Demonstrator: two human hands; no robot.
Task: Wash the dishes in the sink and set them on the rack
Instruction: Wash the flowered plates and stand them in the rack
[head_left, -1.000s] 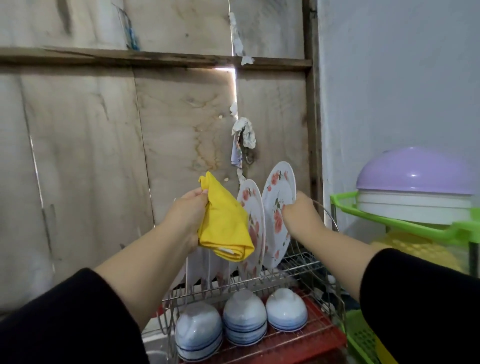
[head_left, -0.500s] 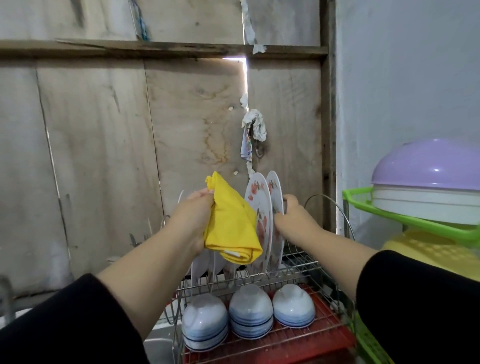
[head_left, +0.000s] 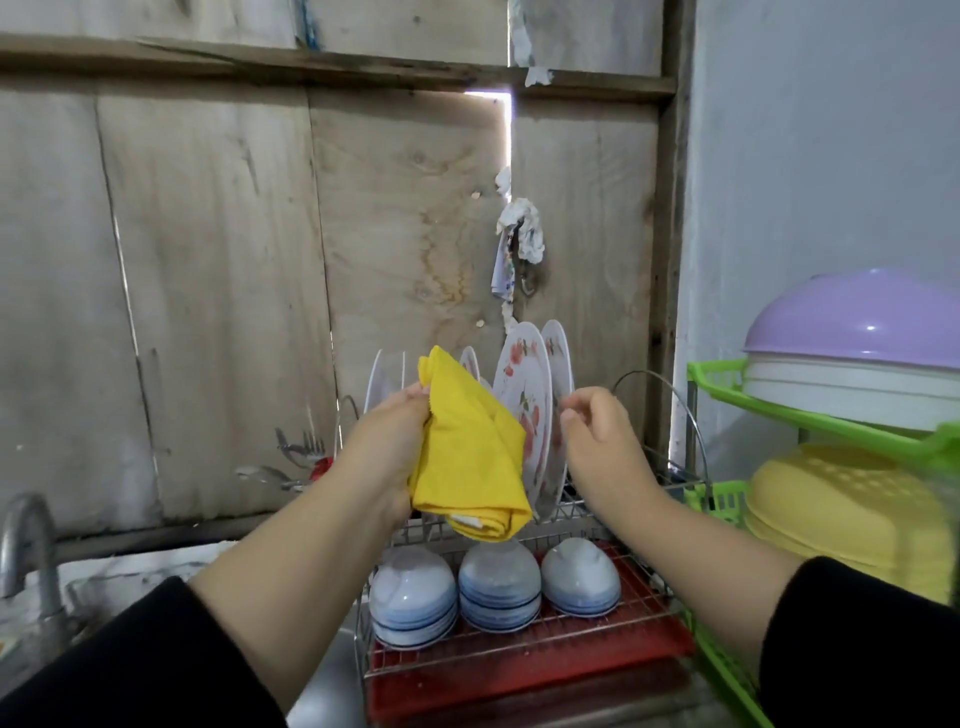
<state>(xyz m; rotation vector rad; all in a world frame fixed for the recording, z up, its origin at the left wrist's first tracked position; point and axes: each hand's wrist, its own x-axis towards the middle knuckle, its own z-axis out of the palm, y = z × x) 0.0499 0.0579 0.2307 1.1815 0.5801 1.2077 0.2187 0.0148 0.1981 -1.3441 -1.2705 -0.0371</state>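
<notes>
Yellow cloth (head_left: 470, 457) is bunched in the left hand (head_left: 387, 447), whose grip is clamped on it. The right hand (head_left: 597, 431) hangs empty, fingers loose, just beside floral plates (head_left: 524, 405) upright in the rack (head_left: 519, 644). Bowls (head_left: 498, 592) sit upturned below.

A two-tier wire dish rack (head_left: 524, 652) carries the dishes. On its upper tier floral plates (head_left: 524, 410) stand on edge in the slots, two large ones at the right, smaller ones further left (partly hidden). On the lower tier three blue-banded bowls (head_left: 498, 590) sit upside down in a row above a red drip tray (head_left: 524, 680).
</notes>
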